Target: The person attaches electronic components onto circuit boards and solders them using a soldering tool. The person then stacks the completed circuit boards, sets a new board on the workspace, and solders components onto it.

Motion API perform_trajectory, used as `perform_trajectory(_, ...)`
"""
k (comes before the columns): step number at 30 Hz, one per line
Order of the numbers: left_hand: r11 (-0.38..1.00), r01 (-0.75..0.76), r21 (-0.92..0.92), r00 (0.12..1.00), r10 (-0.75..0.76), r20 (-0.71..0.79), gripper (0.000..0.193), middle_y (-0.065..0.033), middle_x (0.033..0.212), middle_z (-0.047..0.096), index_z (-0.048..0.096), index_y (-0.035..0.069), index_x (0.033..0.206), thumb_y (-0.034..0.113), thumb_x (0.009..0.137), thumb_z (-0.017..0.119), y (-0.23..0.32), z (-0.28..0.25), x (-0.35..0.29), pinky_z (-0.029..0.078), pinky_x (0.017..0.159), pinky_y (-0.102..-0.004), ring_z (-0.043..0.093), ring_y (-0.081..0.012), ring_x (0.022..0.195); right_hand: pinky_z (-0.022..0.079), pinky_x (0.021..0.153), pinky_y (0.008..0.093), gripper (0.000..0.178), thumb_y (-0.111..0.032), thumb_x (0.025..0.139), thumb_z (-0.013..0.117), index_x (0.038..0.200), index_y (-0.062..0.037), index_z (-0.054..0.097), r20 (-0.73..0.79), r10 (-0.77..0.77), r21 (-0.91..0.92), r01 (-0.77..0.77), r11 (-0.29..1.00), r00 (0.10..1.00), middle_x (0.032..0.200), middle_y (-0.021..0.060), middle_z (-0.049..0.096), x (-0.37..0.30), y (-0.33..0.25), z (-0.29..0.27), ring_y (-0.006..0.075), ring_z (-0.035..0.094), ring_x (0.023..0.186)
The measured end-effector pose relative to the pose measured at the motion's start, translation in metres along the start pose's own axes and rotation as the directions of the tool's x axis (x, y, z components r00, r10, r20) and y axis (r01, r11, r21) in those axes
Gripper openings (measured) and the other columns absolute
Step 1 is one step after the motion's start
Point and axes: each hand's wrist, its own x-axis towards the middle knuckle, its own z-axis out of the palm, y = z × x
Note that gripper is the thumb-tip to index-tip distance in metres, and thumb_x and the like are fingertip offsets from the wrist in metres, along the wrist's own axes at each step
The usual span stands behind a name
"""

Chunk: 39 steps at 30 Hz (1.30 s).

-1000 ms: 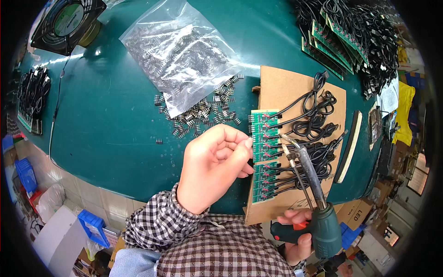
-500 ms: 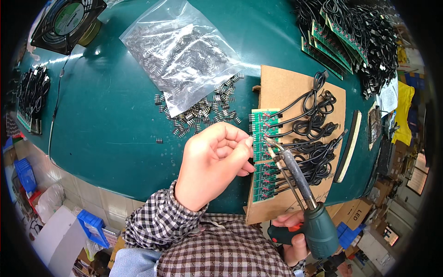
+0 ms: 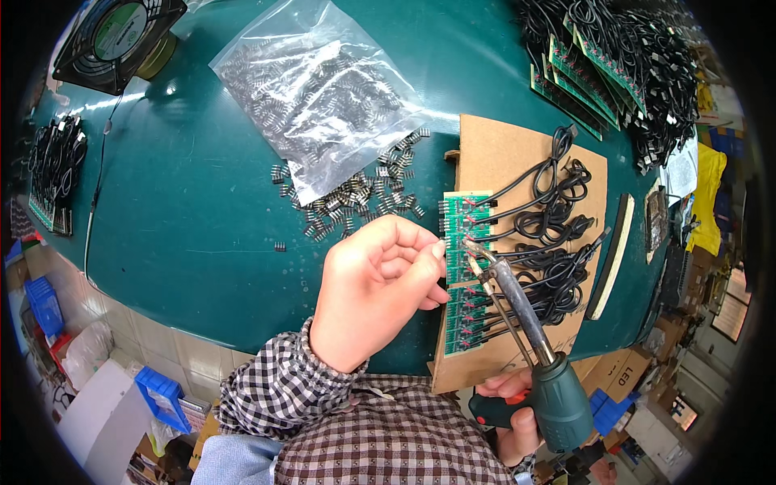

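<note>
My right hand (image 3: 517, 412) grips the handle of a green soldering gun (image 3: 564, 404) with a red trigger. Its long metal barrel slants up and left, and the tip is at the middle of a green circuit board panel (image 3: 469, 271). Thumb and forefinger of my left hand (image 3: 380, 291) are pinched together at the panel's left edge; whatever sits between them is too small or hidden to make out. Small pin connectors (image 3: 444, 212) line the upper part of that edge. Black cables (image 3: 552, 222) run from the panel's right side in coiled bundles.
Cardboard (image 3: 517, 145) lies beneath the panel. Loose connectors (image 3: 347, 198) are heaped beside a clear plastic bag (image 3: 311, 81) full of them. A fan (image 3: 113, 36) stands far left. Cabled boards are piled at the far right (image 3: 594, 73) and left (image 3: 56, 178). A pale strip (image 3: 612, 257) lies right.
The cardboard and panel have shifted very slightly to the right, with my left hand moving along. The soldering gun has stayed almost where it was.
</note>
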Motion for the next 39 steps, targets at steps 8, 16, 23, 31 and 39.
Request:
perform_trajectory(8,1.000,-0.011,0.004,1.000,0.011,-0.005,0.008,-0.0099,0.074,0.061,0.052,-0.005,0.088,0.003,0.085,0.053,-0.001,0.000,0.000,0.051,0.049,-0.0211,0.062,-0.0143,0.058,0.053,0.064,0.0382,0.048,-0.041,0.077,0.058,0.090,0.0036,0.045,0.050,0.021,-0.025,-0.020,0.999,0.999,0.078,0.0121,0.049,0.003,-0.004,0.000,0.0236,0.056,0.074)
perform_trajectory(16,1.000,-0.003,-0.012,1.000,0.003,-0.007,0.008,-0.0101,0.074,0.061,0.053,-0.005,0.088,0.003,0.085,0.053,-0.001,-0.001,0.000,0.051,0.049,-0.0211,0.062,-0.0142,0.058,0.053,0.065,0.0387,0.045,-0.038,0.077,0.058,0.083,0.0043,0.045,0.051,-0.001,-0.011,0.001,1.000,0.999,0.075,0.0122,0.046,0.004,-0.001,0.001,0.0226,0.055,0.071)
perform_trajectory(23,1.000,0.000,-0.020,1.000,0.000,0.002,0.009,-0.0104,0.075,0.061,0.053,-0.005,0.089,0.004,0.085,0.053,-0.001,-0.001,0.001,0.051,0.049,-0.0209,0.062,-0.0140,0.058,0.054,0.065,0.0388,0.042,-0.035,0.079,0.057,0.084,0.0044,0.045,0.011,-0.013,0.004,0.013,1.000,1.000,0.075,0.0118,0.046,0.004,-0.003,0.008,0.0221,0.055,0.071)
perform_trajectory(31,1.000,-0.002,-0.018,1.000,0.002,-0.003,0.009,-0.0103,0.075,0.061,0.053,-0.005,0.088,0.004,0.085,0.053,-0.002,-0.002,0.000,0.051,0.050,-0.0210,0.061,-0.0139,0.058,0.053,0.068,0.0406,0.038,-0.035,0.079,0.056,0.078,0.0024,0.047,0.091,0.016,-0.048,-0.012,0.999,0.996,0.071,0.0120,0.047,0.006,-0.006,0.005,0.0224,0.055,0.067)
perform_trajectory(39,0.999,0.003,-0.032,1.000,-0.003,0.000,0.009,-0.0097,0.074,0.061,0.053,-0.005,0.088,0.003,0.085,0.053,-0.002,-0.001,0.001,0.051,0.050,-0.0213,0.061,-0.0138,0.058,0.053,0.068,0.0414,0.038,-0.036,0.077,0.057,0.075,0.0009,0.048,0.068,0.039,-0.042,-0.037,0.998,0.997,0.070,0.0119,0.048,0.003,-0.005,0.002,0.0225,0.055,0.066)
